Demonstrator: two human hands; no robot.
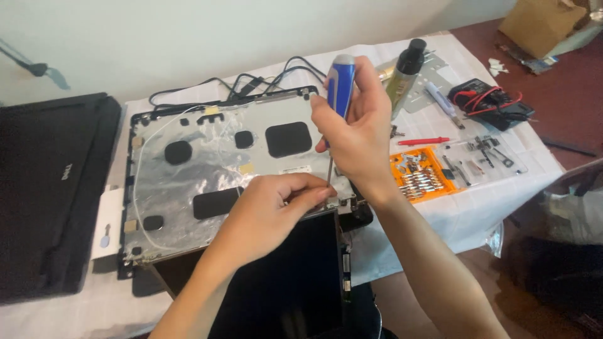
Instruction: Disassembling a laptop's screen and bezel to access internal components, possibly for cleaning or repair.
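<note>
Right hand (361, 135): clamped around the blue-and-white handle of a screwdriver (340, 81), held upright, tip down at the near right corner of the laptop lid shell (188, 169).
Left hand (273, 210): fingers pinched together at the screwdriver's shaft near the tip, resting on the shell.
Lid shell: foil-lined, lying flat mid-worktop (477, 220) on white cloth.
Screen panel (282, 282): dark, at the near edge.
Orange bit case (424, 172): open, right of the hands.
Black laptop base (53, 188): left edge.
</note>
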